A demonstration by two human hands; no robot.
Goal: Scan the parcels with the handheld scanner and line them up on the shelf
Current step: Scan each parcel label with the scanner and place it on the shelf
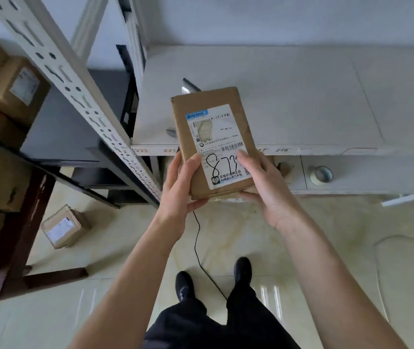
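Now the parcel [213,143] is in the middle of the frame, held label-up by both hands just over the front edge of the shelf [301,96]. The left hand [179,187] grips its lower left side with the thumb on top, and the right hand [263,187] holds the lower right corner, fingers [245,159] curled onto the label. I judge that this is the placing step, or the check of the label before it. A dark object behind the parcel, maybe the scanner [188,86], is mostly hidden, so I cannot say for sure. Next the parcel must go forward and down onto the shelf. To the right the board is free; at the left the slotted upright [75,91] stands near.
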